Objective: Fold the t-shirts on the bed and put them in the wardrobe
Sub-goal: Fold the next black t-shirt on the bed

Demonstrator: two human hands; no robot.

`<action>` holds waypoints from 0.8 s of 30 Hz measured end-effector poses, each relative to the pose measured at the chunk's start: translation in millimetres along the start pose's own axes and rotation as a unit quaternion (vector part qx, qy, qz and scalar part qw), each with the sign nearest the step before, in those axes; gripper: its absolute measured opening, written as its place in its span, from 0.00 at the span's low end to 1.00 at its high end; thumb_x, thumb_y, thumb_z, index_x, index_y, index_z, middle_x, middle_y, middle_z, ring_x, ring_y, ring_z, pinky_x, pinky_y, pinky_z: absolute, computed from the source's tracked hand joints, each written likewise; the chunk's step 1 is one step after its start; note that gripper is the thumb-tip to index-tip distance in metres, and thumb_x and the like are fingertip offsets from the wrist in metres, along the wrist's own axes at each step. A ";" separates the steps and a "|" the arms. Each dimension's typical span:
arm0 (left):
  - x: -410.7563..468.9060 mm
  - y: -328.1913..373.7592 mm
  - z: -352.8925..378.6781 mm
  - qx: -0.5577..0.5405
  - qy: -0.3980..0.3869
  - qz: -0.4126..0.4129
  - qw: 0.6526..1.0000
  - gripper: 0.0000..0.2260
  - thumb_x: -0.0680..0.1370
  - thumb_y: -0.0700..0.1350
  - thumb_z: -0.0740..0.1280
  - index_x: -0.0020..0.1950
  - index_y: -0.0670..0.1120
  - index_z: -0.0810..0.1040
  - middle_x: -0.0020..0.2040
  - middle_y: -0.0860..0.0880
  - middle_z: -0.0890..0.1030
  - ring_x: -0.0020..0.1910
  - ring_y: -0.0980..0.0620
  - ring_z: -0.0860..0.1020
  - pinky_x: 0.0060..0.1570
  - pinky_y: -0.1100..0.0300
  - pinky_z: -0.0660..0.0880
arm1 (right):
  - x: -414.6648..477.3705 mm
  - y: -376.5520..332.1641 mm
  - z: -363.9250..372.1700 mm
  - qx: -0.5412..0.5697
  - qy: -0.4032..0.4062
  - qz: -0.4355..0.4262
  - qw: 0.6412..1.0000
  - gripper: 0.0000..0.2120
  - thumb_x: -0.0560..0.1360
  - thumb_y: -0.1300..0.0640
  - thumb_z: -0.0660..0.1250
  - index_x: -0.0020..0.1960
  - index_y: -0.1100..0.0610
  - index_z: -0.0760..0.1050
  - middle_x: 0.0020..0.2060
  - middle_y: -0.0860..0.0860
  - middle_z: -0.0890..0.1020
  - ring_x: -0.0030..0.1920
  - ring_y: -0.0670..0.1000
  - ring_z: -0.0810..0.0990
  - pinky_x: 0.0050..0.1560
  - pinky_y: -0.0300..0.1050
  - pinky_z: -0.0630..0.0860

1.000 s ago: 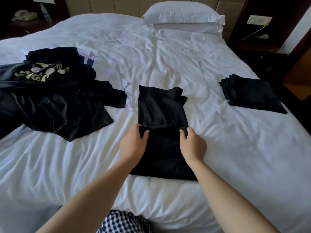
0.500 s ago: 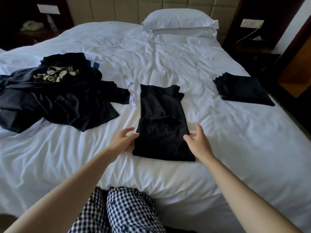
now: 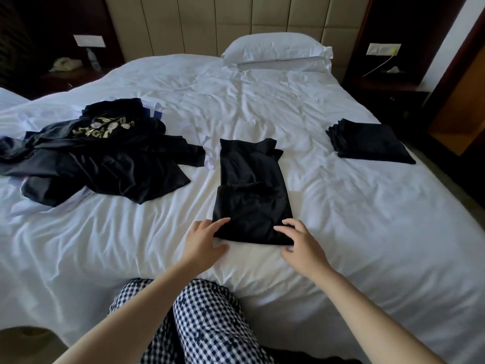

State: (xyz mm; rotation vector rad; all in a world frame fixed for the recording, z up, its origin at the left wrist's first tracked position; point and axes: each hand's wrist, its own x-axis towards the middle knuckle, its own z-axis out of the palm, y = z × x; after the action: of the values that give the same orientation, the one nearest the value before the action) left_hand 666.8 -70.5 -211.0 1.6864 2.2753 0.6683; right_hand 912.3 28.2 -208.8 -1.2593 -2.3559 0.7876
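A black t-shirt (image 3: 252, 195), folded into a narrow strip with its near part doubled over, lies in the middle of the white bed (image 3: 341, 232). My left hand (image 3: 203, 240) pinches its near left corner, fingers on top and thumb below the edge. At the near right corner my right hand (image 3: 301, 240) pinches the shirt the same way. A heap of unfolded dark t-shirts (image 3: 105, 164), one with a pale printed design, lies on the left of the bed. A stack of folded black t-shirts (image 3: 367, 143) sits near the right edge.
A white pillow (image 3: 275, 51) rests against the padded headboard. Dark nightstands stand on the left (image 3: 68, 77) and right (image 3: 388, 85). An orange-lit wooden opening (image 3: 456, 114) is at the far right. My checked trousers (image 3: 204, 324) press against the bed's near edge.
Both hands let go of the folded-over edge in the shirt's middle, drew back toward me, and now take hold of the near corners. The view has pulled back from the bed.
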 end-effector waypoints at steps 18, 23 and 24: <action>59.1 61.7 -114.8 -0.042 0.092 0.057 0.993 0.09 0.77 0.46 0.68 0.57 0.52 0.78 0.53 0.50 0.77 0.55 0.49 0.74 0.56 0.52 0.73 | 60.2 -67.5 -109.9 0.130 0.149 -0.046 0.979 0.08 0.74 0.63 0.70 0.49 0.51 0.81 0.41 0.41 0.81 0.44 0.42 0.78 0.44 0.33 0.69; 76.0 98.4 -184.6 -0.144 0.119 0.052 0.981 0.08 0.79 0.45 0.67 0.58 0.47 0.75 0.47 0.50 0.80 0.47 0.50 0.79 0.49 0.52 0.77 | 69.9 -115.5 -169.1 0.264 0.194 -0.073 0.942 0.05 0.75 0.60 0.71 0.50 0.54 0.81 0.44 0.46 0.83 0.46 0.43 0.81 0.43 0.28 0.73; 77.4 106.7 -198.1 -0.162 0.129 0.057 0.977 0.09 0.79 0.44 0.67 0.59 0.46 0.74 0.48 0.50 0.78 0.48 0.51 0.78 0.48 0.56 0.74 | 70.2 -125.4 -181.7 0.286 0.195 -0.086 0.934 0.04 0.75 0.61 0.70 0.49 0.54 0.81 0.44 0.48 0.84 0.46 0.45 0.82 0.43 0.30 0.74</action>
State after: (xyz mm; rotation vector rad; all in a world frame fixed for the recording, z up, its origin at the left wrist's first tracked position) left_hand 645.0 -16.2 19.6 1.6588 2.0888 1.2754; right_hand 892.5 86.3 14.6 -0.8492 -1.7129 0.9677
